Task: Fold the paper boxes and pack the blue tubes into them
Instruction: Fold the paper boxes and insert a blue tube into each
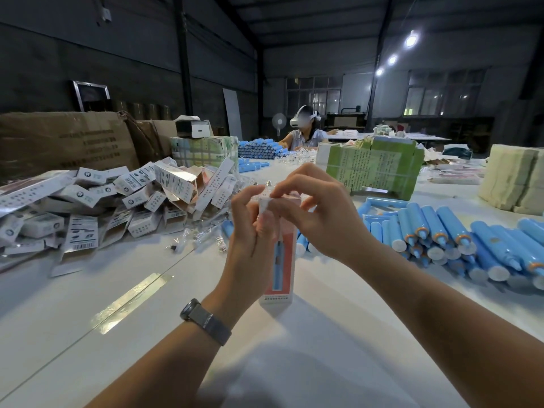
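I'm holding the red-and-white paper box (pixel 279 260) upright, its lower end resting on the desk (pixel 323 348). Left hand (pixel 250 228) is wrapping around the upper part of the box, thumb pressing on its front. Right hand (pixel 312 207) is pinching the top flap with fingertips curled, just above the left hand. Can't tell whether a tube is already sitting inside; the blue tube on the front is only print.

Loose blue tubes (pixel 441 240) are lying in a pile to the right of my right hand. Finished or folded boxes (pixel 117 201) are piling up to the left of my left hand. Clear plastic wrappers (pixel 203 240) are lying just left of the left hand.

Risks as I'm judging them: flap creasing or tearing if I'm pushing it in off-line; box buckling under the left-hand squeeze; lower end popping open if I'm pressing down too hard against the desk.
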